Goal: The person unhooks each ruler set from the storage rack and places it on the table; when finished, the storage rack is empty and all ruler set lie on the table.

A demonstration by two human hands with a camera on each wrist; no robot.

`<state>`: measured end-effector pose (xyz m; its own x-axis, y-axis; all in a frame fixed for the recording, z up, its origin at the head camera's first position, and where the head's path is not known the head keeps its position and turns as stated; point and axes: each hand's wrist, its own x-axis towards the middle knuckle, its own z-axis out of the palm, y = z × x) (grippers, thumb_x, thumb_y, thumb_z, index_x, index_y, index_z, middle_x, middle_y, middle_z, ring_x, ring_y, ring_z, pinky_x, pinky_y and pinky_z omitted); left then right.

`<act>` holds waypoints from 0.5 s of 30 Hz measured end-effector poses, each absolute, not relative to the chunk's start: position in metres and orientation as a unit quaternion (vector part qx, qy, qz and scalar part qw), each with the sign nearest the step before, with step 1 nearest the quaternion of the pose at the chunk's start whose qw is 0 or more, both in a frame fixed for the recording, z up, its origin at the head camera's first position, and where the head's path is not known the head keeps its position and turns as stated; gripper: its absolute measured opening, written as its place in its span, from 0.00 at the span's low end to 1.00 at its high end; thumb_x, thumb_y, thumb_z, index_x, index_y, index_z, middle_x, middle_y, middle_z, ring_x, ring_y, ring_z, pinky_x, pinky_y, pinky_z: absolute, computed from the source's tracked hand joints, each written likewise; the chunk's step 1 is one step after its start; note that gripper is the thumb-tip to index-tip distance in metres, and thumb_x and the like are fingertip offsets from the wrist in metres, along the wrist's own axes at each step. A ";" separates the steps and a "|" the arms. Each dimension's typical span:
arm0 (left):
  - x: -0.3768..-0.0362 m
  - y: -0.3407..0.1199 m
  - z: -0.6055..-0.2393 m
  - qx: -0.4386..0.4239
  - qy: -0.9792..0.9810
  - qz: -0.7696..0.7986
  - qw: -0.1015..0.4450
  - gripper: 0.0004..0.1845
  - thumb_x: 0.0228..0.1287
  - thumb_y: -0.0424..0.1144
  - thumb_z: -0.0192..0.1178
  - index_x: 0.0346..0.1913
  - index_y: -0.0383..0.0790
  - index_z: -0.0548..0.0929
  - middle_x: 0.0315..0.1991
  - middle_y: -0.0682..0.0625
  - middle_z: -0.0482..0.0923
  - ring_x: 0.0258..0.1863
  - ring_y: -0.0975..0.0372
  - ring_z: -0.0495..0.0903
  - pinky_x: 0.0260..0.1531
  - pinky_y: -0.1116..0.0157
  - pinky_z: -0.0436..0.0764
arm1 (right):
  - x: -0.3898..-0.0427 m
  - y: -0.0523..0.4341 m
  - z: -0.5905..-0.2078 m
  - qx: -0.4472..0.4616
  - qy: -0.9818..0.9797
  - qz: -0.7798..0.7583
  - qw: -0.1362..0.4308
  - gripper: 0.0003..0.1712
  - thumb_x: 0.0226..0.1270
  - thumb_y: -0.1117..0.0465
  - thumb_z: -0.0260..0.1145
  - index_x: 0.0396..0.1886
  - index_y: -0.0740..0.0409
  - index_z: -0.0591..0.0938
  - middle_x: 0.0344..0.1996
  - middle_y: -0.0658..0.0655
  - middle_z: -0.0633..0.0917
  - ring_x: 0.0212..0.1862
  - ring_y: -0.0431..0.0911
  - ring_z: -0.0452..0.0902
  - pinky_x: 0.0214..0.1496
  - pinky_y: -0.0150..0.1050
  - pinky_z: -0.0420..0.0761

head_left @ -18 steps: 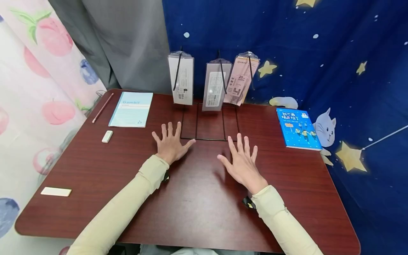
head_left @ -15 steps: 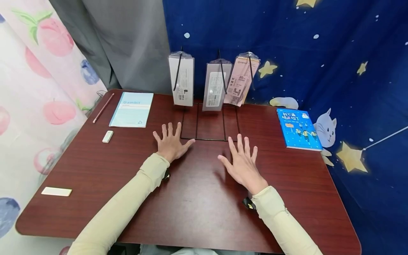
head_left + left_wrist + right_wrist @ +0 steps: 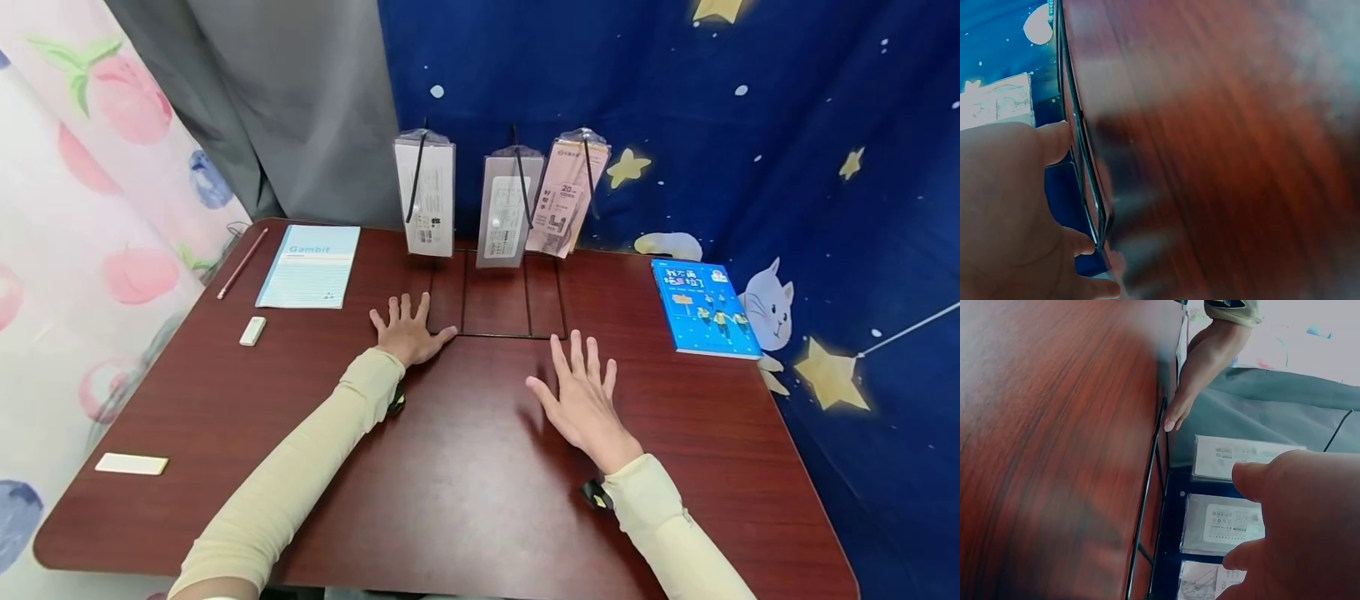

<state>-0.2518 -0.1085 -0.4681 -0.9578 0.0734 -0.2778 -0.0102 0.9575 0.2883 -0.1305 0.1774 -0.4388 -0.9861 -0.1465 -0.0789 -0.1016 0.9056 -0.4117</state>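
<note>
My left hand [image 3: 408, 333] is spread with straight fingers, low over the table by the front left corner of a black wire display rack [image 3: 495, 336]. Its thumb tip lies close to that wire; whether it touches is unclear. My right hand [image 3: 585, 404], fingers also spread, hovers over the table just in front of the rack's right corner. Both hold nothing. From the rack's hooks hang a white flat pack [image 3: 433, 225], a grey flat pack [image 3: 491, 212] and a pink flat pack [image 3: 562, 196]. In the right wrist view the white pack [image 3: 1213, 456] shows beyond my right hand [image 3: 1310, 525].
On the table's left lie a light blue notebook [image 3: 311, 267], a reddish pencil [image 3: 242, 265], a small white eraser-like block [image 3: 252, 331] and a flat white bar [image 3: 131, 464]. A blue book [image 3: 705, 308] lies at the right. Curtains [image 3: 750, 167] stand behind the table.
The head view has tipped slightly, so the table and rack sit a little lower in it. My left hand has shifted slightly forward and right, my right hand slightly right. Both stay spread.
</note>
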 end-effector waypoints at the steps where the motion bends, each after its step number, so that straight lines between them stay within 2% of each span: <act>1: -0.254 -0.108 -0.469 0.017 0.978 0.147 0.147 0.50 0.75 0.71 0.42 0.86 0.48 0.39 0.85 0.33 0.37 0.85 0.39 0.32 0.76 0.30 0.32 | -0.131 0.179 -0.439 -0.061 0.975 -0.209 0.055 0.49 0.79 0.33 0.51 0.86 0.48 0.45 0.86 0.61 0.37 0.85 0.63 0.24 0.79 0.72 0.29; 10: -0.264 -0.104 -0.473 0.018 0.975 0.155 0.157 0.49 0.75 0.72 0.42 0.86 0.48 0.40 0.85 0.33 0.35 0.84 0.38 0.32 0.74 0.26 0.37 | -0.141 0.189 -0.439 -0.045 0.974 -0.214 0.052 0.50 0.79 0.34 0.53 0.87 0.48 0.43 0.86 0.61 0.37 0.85 0.63 0.26 0.80 0.72 0.31; 15: -0.262 -0.106 -0.473 0.014 0.974 0.153 0.166 0.50 0.75 0.71 0.42 0.86 0.48 0.39 0.85 0.33 0.34 0.84 0.38 0.31 0.73 0.24 0.41 | -0.158 0.193 -0.436 -0.043 0.958 -0.282 0.037 0.49 0.79 0.34 0.54 0.87 0.49 0.46 0.86 0.60 0.42 0.86 0.62 0.34 0.82 0.68 0.42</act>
